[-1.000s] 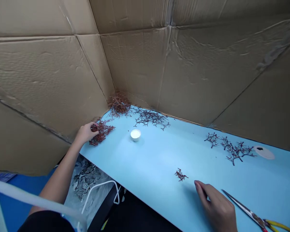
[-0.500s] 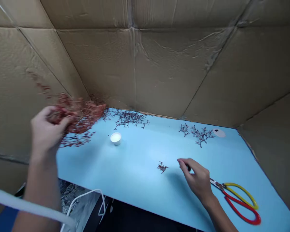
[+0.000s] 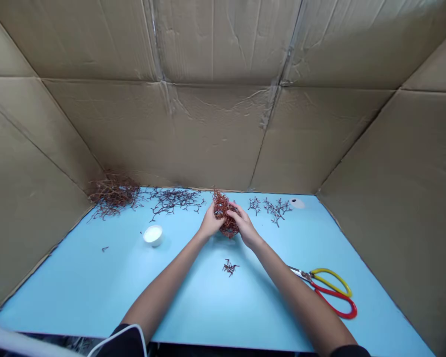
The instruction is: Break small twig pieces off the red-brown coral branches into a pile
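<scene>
Both my hands meet at the middle of the far part of the table, holding a clump of red-brown branching twigs (image 3: 223,214) between them. My left hand (image 3: 210,223) grips its left side, and my right hand (image 3: 244,225) grips its right side. The fingers hide part of the clump. Below my hands, a small bunch of cut dark twigs (image 3: 229,267) lies on the blue tabletop (image 3: 96,292), not touching them. Scissors with red and yellow handles (image 3: 325,292) lie to the right of my right forearm.
A tangled brown twig pile (image 3: 114,195) and dark branches (image 3: 174,202) lie along the back edge, with more dark twigs (image 3: 271,209) to the right. A white cup (image 3: 153,235) stands left of my hands. Cardboard walls (image 3: 215,134) enclose the back and sides.
The view has swung to face the table squarely. My left hand has carried the clump from the left to the middle, and my right hand has moved from near the scissors onto it.
</scene>
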### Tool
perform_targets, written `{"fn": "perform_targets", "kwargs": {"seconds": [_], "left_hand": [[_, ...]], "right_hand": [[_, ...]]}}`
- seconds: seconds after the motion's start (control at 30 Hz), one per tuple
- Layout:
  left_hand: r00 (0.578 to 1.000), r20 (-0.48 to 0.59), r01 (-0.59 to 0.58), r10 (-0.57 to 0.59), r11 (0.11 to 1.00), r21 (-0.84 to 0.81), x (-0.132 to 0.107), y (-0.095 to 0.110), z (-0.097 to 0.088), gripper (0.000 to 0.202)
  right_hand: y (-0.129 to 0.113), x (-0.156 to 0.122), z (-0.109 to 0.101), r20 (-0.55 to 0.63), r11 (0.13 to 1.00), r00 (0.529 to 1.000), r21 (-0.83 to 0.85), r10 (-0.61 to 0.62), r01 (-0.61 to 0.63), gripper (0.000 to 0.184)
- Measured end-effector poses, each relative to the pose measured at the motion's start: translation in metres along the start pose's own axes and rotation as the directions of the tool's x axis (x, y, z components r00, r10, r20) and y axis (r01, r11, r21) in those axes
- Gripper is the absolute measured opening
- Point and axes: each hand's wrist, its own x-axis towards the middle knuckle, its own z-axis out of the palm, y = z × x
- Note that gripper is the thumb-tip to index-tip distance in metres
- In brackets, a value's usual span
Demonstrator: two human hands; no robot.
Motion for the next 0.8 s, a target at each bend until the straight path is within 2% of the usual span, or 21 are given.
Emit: {"fn": "perform_targets", "kwargs": {"seconds": [0.1,0.17,0.23,0.37,0.43,0.57,0.73,0.8], "left_hand": [[0.999,-0.034,0.026,-0.026,1.0,0.013,0.001,-0.001,-0.014,0.027],[0.995,-0.09,0.04,-0.039,0.999,0.003,-0.001,-0.001,-0.022,0.024],[0.988,-0.146,0.05,-0.053,0.998,-0.025,-0.006,0.002,-0.029,0.025],[0.974,-0.216,0.043,-0.063,0.994,-0.099,-0.02,0.011,-0.036,0.032],[0.968,-0.243,0.023,-0.054,0.991,-0.129,-0.026,0.017,-0.038,0.035],[0.958,-0.284,-0.014,-0.036,0.985,-0.173,-0.033,0.024,-0.038,0.036],[0.962,-0.262,0.021,-0.078,0.976,-0.216,-0.041,0.025,-0.034,0.042],[0.965,-0.238,0.055,-0.113,0.97,-0.236,-0.045,0.024,-0.032,0.045]], "right_hand": [[-0.002,-0.005,-0.008,-0.025,0.998,0.998,0.011,0.059,-0.058,0.062],[-0.004,-0.007,-0.01,-0.078,0.997,0.995,0.047,0.06,-0.056,0.064],[-0.008,-0.011,-0.008,-0.175,0.992,0.985,0.128,0.009,0.014,0.064],[-0.019,-0.022,0.002,-0.343,0.937,0.933,0.276,-0.11,0.212,0.062],[-0.025,-0.027,0.006,-0.415,0.901,0.891,0.291,-0.184,0.322,0.059],[-0.036,-0.037,0.01,-0.542,0.824,0.771,0.228,-0.335,0.518,0.052],[-0.047,-0.049,0.005,-0.593,0.745,0.667,0.163,-0.451,0.647,0.05],[-0.047,-0.052,0.002,-0.603,0.73,0.642,0.139,-0.473,0.669,0.048]]}}
